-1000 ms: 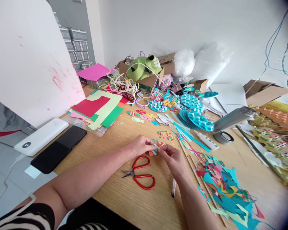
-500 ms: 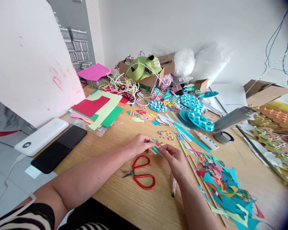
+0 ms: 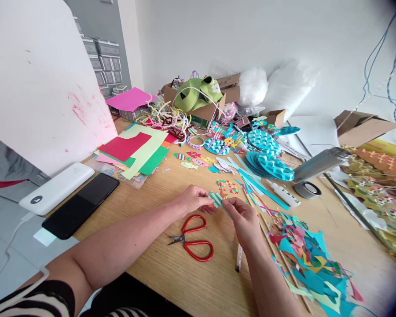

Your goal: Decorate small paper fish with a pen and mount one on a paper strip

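Between my two hands is a small paper cutout [image 3: 217, 199] with green and white stripes, held over the table. My left hand [image 3: 196, 199] pinches its left side, and my right hand [image 3: 240, 213] grips its right edge between thumb and finger. Orange paper shows behind it, partly hidden by the fingers. Red-handled scissors [image 3: 197, 239] lie just below my left hand, blades pointing left. A pen [image 3: 239, 257] rests under my right wrist. Beyond the hands are small colourful paper bits [image 3: 229, 186] and several paper fish [image 3: 189, 165].
Paper scraps [image 3: 312, 259] and thin sticks [image 3: 288, 268] lie on the right. Farther back are a glue bottle [image 3: 285, 194], a metal flask [image 3: 321, 164] and blue wavy discs [image 3: 270, 166]. Coloured paper sheets [image 3: 148, 152], a phone [image 3: 81, 204] and a white power bank [image 3: 56, 188] occupy the left.
The striped cutout has been turned and lifted slightly, so its green and white stripes show more fully. Both hands stay in nearly the same place.
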{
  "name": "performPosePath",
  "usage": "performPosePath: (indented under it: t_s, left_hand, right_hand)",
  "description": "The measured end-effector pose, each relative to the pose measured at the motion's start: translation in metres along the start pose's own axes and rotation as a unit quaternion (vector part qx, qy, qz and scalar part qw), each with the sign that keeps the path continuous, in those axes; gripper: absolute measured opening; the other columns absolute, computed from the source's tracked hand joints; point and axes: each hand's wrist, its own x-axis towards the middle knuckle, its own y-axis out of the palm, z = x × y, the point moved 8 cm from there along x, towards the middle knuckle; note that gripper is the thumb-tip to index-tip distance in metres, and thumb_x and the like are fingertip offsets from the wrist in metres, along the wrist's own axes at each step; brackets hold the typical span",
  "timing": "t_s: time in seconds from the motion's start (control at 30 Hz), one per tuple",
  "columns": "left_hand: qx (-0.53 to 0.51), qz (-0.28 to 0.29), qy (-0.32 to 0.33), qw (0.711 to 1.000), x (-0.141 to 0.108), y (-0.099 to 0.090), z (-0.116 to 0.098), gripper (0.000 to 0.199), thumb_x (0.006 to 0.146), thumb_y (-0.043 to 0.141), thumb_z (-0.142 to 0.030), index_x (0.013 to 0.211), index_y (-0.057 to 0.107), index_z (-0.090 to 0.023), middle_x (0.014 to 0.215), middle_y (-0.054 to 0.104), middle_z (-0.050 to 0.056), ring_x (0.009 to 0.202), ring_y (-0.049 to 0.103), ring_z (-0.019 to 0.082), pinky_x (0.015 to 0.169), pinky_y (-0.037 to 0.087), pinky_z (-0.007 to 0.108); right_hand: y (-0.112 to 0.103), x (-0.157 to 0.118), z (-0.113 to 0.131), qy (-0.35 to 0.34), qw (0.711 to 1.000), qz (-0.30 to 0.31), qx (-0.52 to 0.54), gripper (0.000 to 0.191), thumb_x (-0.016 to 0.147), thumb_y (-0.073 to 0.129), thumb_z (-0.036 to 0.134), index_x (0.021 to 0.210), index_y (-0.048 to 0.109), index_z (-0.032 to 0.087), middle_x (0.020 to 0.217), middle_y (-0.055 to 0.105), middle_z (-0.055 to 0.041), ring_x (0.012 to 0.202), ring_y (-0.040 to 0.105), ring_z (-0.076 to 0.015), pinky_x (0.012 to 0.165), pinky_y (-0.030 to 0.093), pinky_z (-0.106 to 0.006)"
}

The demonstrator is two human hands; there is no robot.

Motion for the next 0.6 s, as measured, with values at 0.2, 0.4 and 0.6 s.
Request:
performPosePath:
  t_s: [0.2,0.4,0.6]
  left_hand:
    - [-0.006,0.001,0.001,1.000,0.001,0.000,0.001,0.027,0.057,0.080,-0.036,0.067,0.069,-0.013,0.065,0.072,0.005,0.062,0.067,0.017,0.067,0.051,0.029]
    - [-0.013,0.005,0.008,1.000,0.001,0.000,0.001,0.028,0.057,0.082,-0.035,0.069,0.069,-0.013,0.068,0.072,0.006,0.062,0.067,0.018,0.067,0.051,0.030]
    - [-0.026,-0.001,0.023,0.999,0.002,-0.001,0.000,0.032,0.055,0.083,-0.038,0.067,0.066,-0.013,0.066,0.072,0.006,0.060,0.066,0.017,0.064,0.050,0.029]
  right_hand:
    - [0.008,0.000,-0.002,0.016,0.998,0.043,0.032,0.035,0.070,0.075,0.051,0.072,0.071,0.017,0.066,0.068,-0.0030,0.065,0.056,-0.0174,0.062,0.039,-0.028]
    - [0.008,0.000,-0.005,0.014,0.999,0.040,0.023,0.035,0.068,0.077,0.052,0.070,0.072,0.017,0.066,0.070,-0.0032,0.065,0.057,-0.0181,0.065,0.040,-0.030]
    - [0.008,0.000,-0.004,0.013,0.999,0.047,0.020,0.037,0.069,0.075,0.054,0.072,0.074,0.017,0.067,0.070,-0.0036,0.065,0.058,-0.0187,0.065,0.041,-0.030]
